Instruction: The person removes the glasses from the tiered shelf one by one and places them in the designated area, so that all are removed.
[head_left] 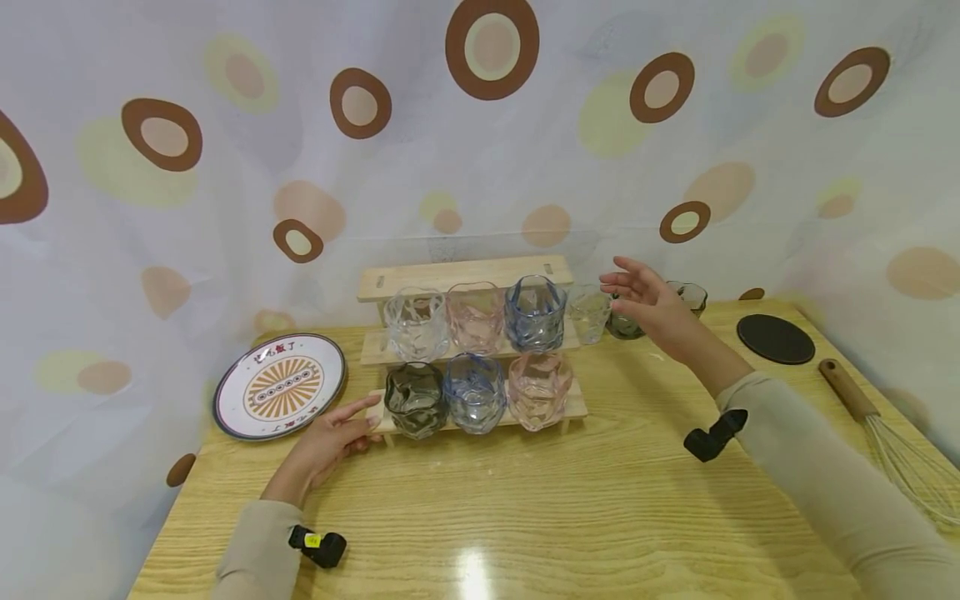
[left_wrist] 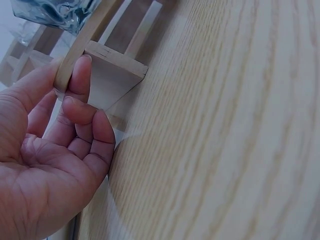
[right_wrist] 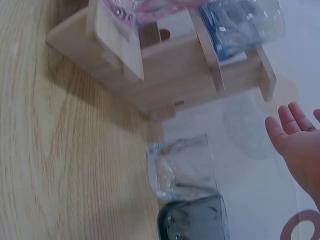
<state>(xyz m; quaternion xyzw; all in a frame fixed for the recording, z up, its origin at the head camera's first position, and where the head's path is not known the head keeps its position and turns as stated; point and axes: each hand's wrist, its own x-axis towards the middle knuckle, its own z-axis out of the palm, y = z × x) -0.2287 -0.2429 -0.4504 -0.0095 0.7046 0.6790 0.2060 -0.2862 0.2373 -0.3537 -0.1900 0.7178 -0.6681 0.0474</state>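
A tiered wooden rack (head_left: 467, 277) stands at the back of the table. On its middle step are a clear glass (head_left: 417, 325), a pale pink glass (head_left: 476, 318) and a blue glass (head_left: 534, 315). The lowest step carries a smoky grey glass (head_left: 416, 402), a light blue glass (head_left: 475, 395) and a pink glass (head_left: 539, 392). My left hand (head_left: 330, 442) pinches the left end of the lowest step (left_wrist: 75, 55) between thumb and fingers. My right hand (head_left: 647, 298) hovers with fingers loosely extended, nothing in it, near a clear glass (right_wrist: 182, 167) and a dark glass (right_wrist: 195, 220) right of the rack.
Another dark-tinted glass (head_left: 690, 297) stands behind the right hand. A patterned plate (head_left: 232, 392) leans at the left. On the right lie a black round coaster (head_left: 776, 338) and a whisk (head_left: 851, 392) with a wooden handle. A patterned cloth (head_left: 480, 183) hangs behind the table (head_left: 465, 517).
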